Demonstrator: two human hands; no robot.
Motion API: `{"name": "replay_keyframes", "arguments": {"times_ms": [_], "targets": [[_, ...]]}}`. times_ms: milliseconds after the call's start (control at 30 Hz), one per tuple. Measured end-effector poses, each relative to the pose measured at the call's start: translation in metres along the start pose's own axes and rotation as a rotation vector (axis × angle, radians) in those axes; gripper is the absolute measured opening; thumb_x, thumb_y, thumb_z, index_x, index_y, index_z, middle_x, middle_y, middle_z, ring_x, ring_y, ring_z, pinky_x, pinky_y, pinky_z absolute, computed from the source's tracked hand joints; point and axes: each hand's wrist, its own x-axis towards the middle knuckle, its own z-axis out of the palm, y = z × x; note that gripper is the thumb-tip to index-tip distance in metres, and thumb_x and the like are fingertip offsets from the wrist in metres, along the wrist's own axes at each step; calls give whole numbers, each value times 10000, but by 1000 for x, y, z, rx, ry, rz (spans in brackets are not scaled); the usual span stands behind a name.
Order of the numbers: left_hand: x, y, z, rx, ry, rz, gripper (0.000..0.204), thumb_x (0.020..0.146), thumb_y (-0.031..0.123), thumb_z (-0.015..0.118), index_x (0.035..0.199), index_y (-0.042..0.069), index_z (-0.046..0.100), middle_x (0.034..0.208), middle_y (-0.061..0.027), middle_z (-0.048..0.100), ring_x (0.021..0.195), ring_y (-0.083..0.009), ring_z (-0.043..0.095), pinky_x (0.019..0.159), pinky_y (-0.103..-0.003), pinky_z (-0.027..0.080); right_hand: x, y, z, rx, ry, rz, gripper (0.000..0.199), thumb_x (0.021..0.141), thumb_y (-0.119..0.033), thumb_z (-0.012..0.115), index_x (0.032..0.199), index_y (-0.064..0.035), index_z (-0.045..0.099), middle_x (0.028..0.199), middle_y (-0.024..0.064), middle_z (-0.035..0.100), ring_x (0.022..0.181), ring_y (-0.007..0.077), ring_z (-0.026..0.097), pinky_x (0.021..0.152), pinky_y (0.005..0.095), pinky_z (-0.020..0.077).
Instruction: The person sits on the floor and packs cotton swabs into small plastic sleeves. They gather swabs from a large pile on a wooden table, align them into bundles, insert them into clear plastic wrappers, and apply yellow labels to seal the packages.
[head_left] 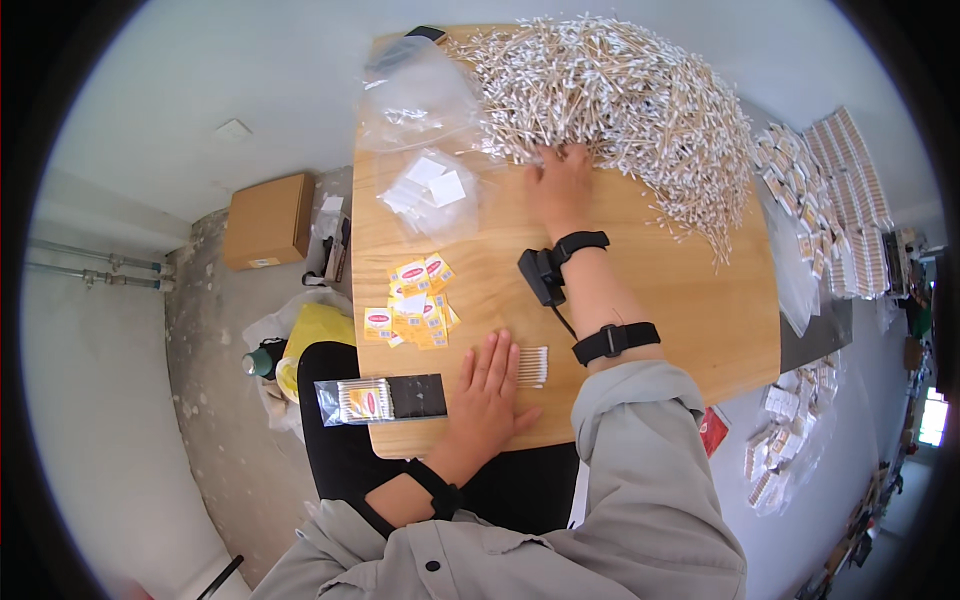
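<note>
My left hand (487, 395) lies flat on the table near its front edge, fingers stretched out. Beside its fingertips is a neat row of cotton swabs (533, 367), partly covered by the hand. My right hand (562, 188) reaches to the near edge of a large heap of loose cotton swabs (610, 90). Its fingers look bent and apart against the heap; their tips are partly hidden, and no swab shows clearly in them. Left of my left hand, a clear plastic pouch (329, 402) holds swabs and a yellow card, with a dark strip (418, 396) next to it.
Yellow printed cards (420, 305) lie scattered on the wooden table (660, 290). Clear bags (418, 100) and white cards (446, 189) sit behind them. A cardboard box (268, 222) stands on the floor at left. Stacked swab packs (845, 200) are at right. A black device (541, 277) hangs by my right wrist.
</note>
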Motion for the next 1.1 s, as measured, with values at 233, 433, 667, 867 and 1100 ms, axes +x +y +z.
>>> {"name": "replay_keyframes", "arguments": {"times_ms": [233, 433, 667, 867, 1100], "targets": [[-1, -2, 0, -23, -16, -5, 1021, 753, 522, 701, 1474, -64, 277, 1568, -220, 249, 1476, -337, 211, 1185, -502, 182, -20, 48, -13, 108, 3, 57, 74, 846, -126, 660, 918, -125, 677, 963, 91, 564, 881, 289, 611, 712, 416, 514], [-1, -3, 2, -33, 11, -3, 1051, 741, 521, 713, 1483, -66, 254, 1566, -228, 244, 1476, -336, 211, 1186, -502, 181, -78, 54, -60, 241, -88, 65, 73, 845, -124, 692, 918, -123, 681, 897, 70, 556, 753, 241, 623, 670, 366, 508], [-2, -3, 3, -30, 52, 23, 1003, 781, 511, 688, 1475, -75, 263, 1562, -233, 248, 1474, -340, 215, 1182, -499, 184, -133, 44, -92, 357, -45, 153, 90, 837, -131, 724, 923, -110, 708, 891, 71, 559, 744, 212, 626, 668, 352, 510], [-2, -3, 3, -24, 43, 19, 975, 805, 520, 667, 1473, -71, 273, 1564, -232, 244, 1477, -337, 205, 1186, -494, 173, -131, 38, -89, 263, -28, 211, 142, 809, -149, 745, 941, -113, 704, 888, 79, 574, 750, 233, 615, 660, 357, 505], [-3, -3, 3, 3, 43, 20, 986, 801, 540, 658, 1479, -63, 271, 1571, -217, 239, 1480, -330, 194, 1194, -481, 155, -131, 29, -80, 204, -131, 38, 216, 783, -150, 756, 989, -136, 692, 872, 72, 584, 779, 264, 614, 696, 371, 516]]}}
